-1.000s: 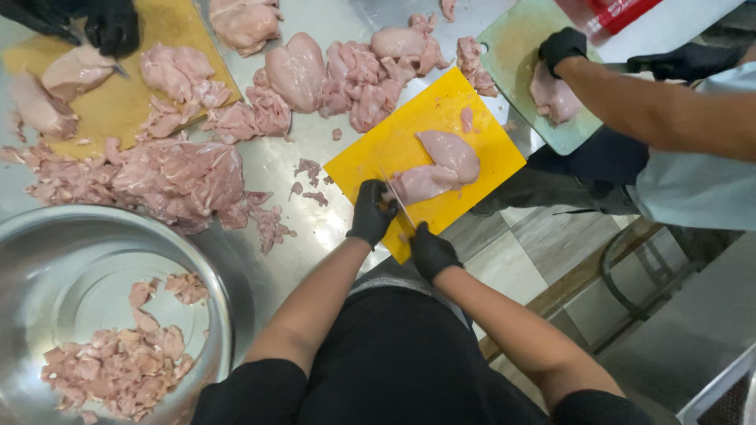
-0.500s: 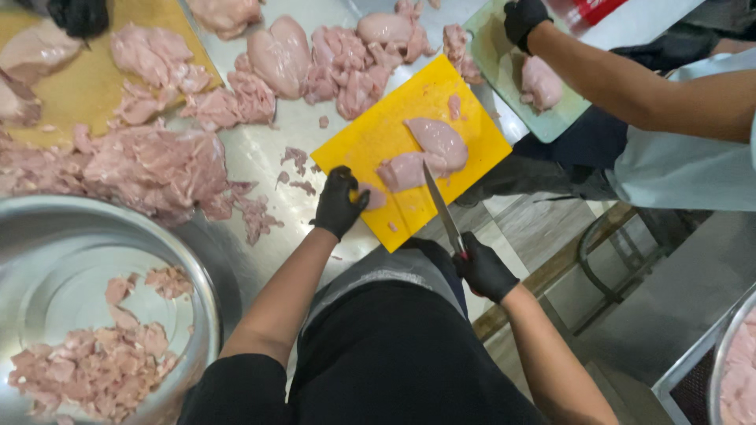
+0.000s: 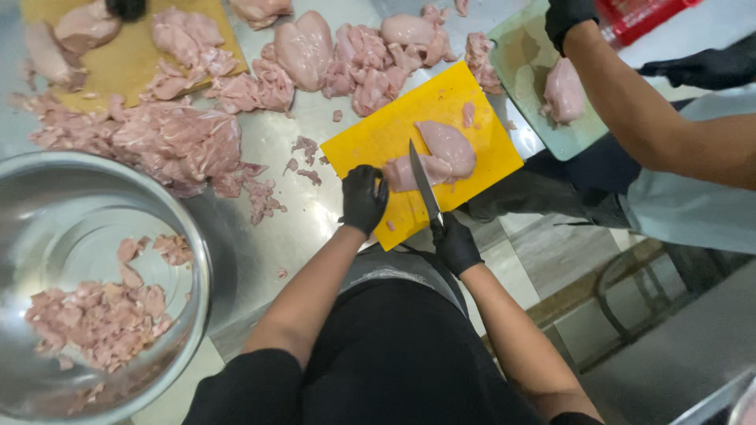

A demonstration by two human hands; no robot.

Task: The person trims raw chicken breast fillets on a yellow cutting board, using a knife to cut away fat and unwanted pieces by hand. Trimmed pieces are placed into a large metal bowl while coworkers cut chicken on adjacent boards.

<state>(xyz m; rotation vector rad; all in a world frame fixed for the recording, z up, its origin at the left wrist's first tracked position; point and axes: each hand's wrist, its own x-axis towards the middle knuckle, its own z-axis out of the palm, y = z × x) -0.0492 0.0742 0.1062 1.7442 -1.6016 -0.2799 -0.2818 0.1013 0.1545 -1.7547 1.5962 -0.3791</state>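
Note:
Both my hands wear black gloves. My right hand (image 3: 455, 245) grips a knife (image 3: 423, 179) whose blade lies against a raw chicken breast (image 3: 435, 155) on a yellow cutting board (image 3: 370, 142). My left hand (image 3: 363, 197) rests on the board's near edge, its fingers touching the left end of the chicken. A small scrap of meat (image 3: 468, 113) lies further back on the board.
A steel bowl (image 3: 185, 236) holding chopped chicken (image 3: 98, 315) sits at the left. Heaps of raw chicken (image 3: 169, 138) cover the steel table. Another person's gloved hand (image 3: 567, 16) and arm work over a green board (image 3: 520, 55) at the right. A third board (image 3: 126, 67) lies far left.
My right hand has brought the knife in from beside the board onto the chicken breast. My left hand has moved up against the meat.

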